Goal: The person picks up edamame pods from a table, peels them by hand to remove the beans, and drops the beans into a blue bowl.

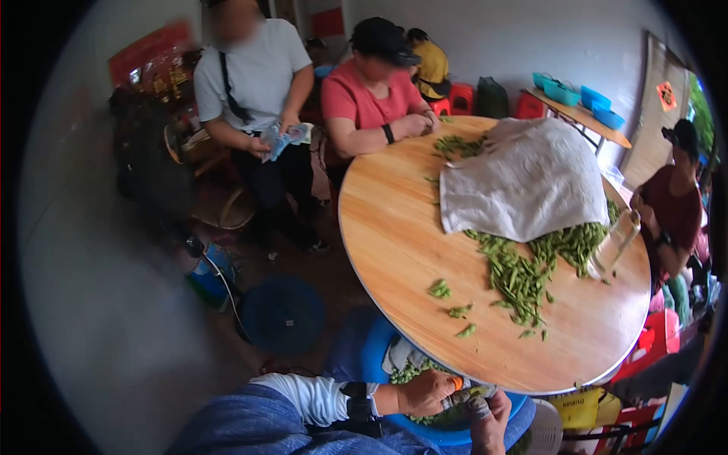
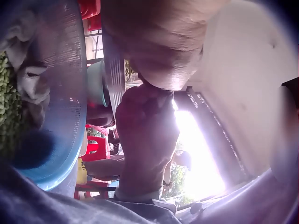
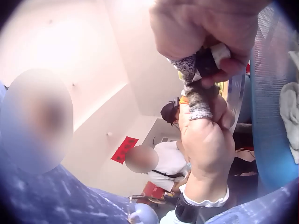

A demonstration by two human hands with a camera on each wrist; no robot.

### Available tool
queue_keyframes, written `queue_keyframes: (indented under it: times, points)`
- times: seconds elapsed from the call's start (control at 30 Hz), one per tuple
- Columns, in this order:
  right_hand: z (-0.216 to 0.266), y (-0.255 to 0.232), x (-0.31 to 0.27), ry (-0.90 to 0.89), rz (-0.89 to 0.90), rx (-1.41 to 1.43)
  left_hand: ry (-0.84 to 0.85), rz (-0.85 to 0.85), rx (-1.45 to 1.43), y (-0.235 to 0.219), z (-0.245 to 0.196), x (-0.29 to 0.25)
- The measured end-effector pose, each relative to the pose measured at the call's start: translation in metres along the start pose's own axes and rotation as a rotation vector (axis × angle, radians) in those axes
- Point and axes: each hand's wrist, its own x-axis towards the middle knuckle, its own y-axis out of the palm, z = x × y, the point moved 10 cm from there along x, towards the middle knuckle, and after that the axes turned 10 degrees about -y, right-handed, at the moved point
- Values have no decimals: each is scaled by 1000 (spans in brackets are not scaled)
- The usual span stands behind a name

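Over the blue basket [image 1: 370, 356], my left hand [image 1: 426, 391] and right hand [image 1: 494, 426] meet close to the table's edge. Between their fingertips, a green bean pod [image 1: 479, 391] is pinched, partly hidden by the fingers. Grey fabric covers wrap some fingertips, and an orange band [image 1: 456, 383] circles one left finger. Below the hands, shelled green beans [image 1: 409, 372] lie in the basket beside a crumpled grey cloth [image 1: 402, 354]. In the right wrist view, the left hand [image 3: 206, 140] faces the right hand [image 3: 205, 28], fingertips together.
Bean pods [image 1: 519, 284] are heaped on the round wooden table [image 1: 394, 250], partly under a white towel [image 1: 527, 178]. A clear plastic scoop-like container [image 1: 614, 243] sits at its right. Across it sits a person in red [image 1: 371, 98]; another stands holding banknotes [image 1: 280, 141]. A dark blue tub [image 1: 282, 315] stands left.
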Motion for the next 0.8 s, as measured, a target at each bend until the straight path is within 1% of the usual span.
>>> queue_keyframes:
  times: [0.03,0.07,0.1,0.13,0.17,0.23,0.3,0.33,0.4,0.43,0.47,0.5,0.53,0.57,0.6,0.63,0.67,0.73,0.77,0.8]
  points:
    - [4,5,3,-13,-9,32,-33,1,-109,0,3,1]
    - [14,10,3,-26,20,-26,-63,4,-220,0,4,2]
    - [37,23,-2,-38,46,-85,-92,11,-334,-2,4,3]
    - [52,31,-4,-50,69,-143,-116,11,-385,-5,3,4]
    - [51,32,-5,-38,73,-163,-141,14,-438,-7,1,4]
    - [45,31,-8,-93,108,-249,-174,16,-546,-8,5,6]
    - [45,34,-9,-128,137,-336,-271,83,-477,5,23,4]
    - [42,35,-8,-104,156,-359,-319,118,-442,9,30,2]
    - [36,36,-10,-54,189,-406,-324,105,-390,4,32,-2]
    - [23,31,-13,21,155,-363,-321,107,-361,2,33,-3]
    - [15,31,-14,38,182,-378,-313,123,-341,5,33,-5]
    - [-4,25,-11,53,201,-401,-300,119,-314,10,40,-6]
    - [-24,12,-12,75,199,-431,-345,227,-303,22,50,-8]
    - [-27,9,-14,80,232,-428,-453,298,-366,39,69,-14]
    - [-29,12,-14,84,266,-422,-375,205,-466,32,62,-12]
    - [-39,7,-16,117,241,-412,-606,273,-537,28,57,-16]
    - [-46,4,-17,144,230,-399,-655,233,-636,39,73,-21]
    - [-46,7,-17,166,285,-473,-825,284,-815,57,89,-31]
    - [-53,3,-19,218,304,-524,-865,268,-850,62,97,-34]
    - [-52,4,-20,213,300,-506,-905,247,-883,68,105,-38]
